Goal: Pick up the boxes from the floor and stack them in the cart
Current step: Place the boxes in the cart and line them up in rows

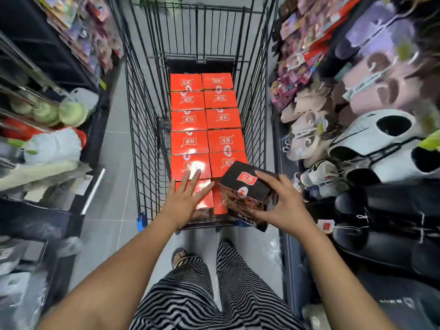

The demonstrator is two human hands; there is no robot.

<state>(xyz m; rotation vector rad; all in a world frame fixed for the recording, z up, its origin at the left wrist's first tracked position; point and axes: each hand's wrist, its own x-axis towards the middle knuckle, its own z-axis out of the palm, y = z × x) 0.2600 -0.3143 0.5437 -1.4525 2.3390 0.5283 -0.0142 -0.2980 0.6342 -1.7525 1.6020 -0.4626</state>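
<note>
A black wire cart [140, 129] stands in the aisle before me, filled with two rows of several red boxes [207, 120] lying flat. My right hand [283, 203] grips a dark box with a red label [247, 189], tilted, over the cart's near right corner. My left hand [184, 201] reaches out with straight fingers over the nearest red box [204, 201] in the left row; whether it touches the box is unclear.
Shelves close in on both sides: bottles and bags [47, 129] on the left, slippers and shoes [357, 144] on the right. Grey tile floor [114, 177] runs along the cart's left. My striped trousers and one sandalled foot [181, 257] are below.
</note>
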